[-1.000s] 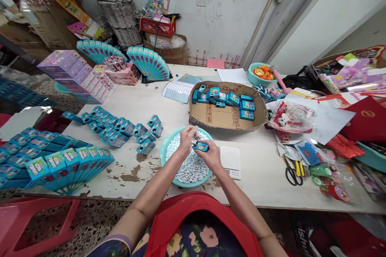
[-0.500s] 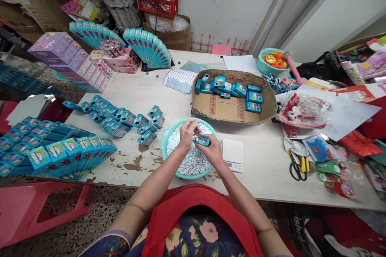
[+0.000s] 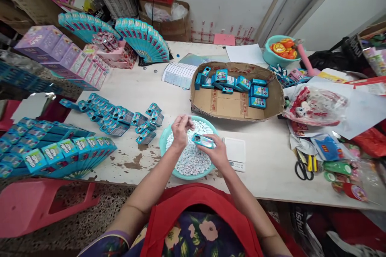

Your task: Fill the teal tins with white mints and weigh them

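Over a turquoise basin (image 3: pixel 163 144) of small white candies (image 3: pixel 191 164), my right hand (image 3: pixel 218 153) grips a small blue candy box (image 3: pixel 202 141). The box is tilted, and a dark round hole shows at its left end. My left hand (image 3: pixel 180 131) hovers just left of the box, apart from it, with its fingers curled together. What lies inside those fingers, if anything, is hidden. A white digital scale (image 3: pixel 234 153) sits close to the right of the basin.
Behind the basin stands a cardboard tray (image 3: pixel 229 108) with several blue boxes. More open-holed blue boxes (image 3: pixel 120 116) stand at left, near fan-shaped stacks (image 3: pixel 70 154). Scissors (image 3: pixel 303 168) and a bagged toy (image 3: pixel 313 106) lie at right.
My left hand has drawn away from the box, leftward and slightly up. The box in my right hand has turned, bringing its holed end into sight. The whole view has shifted slightly.
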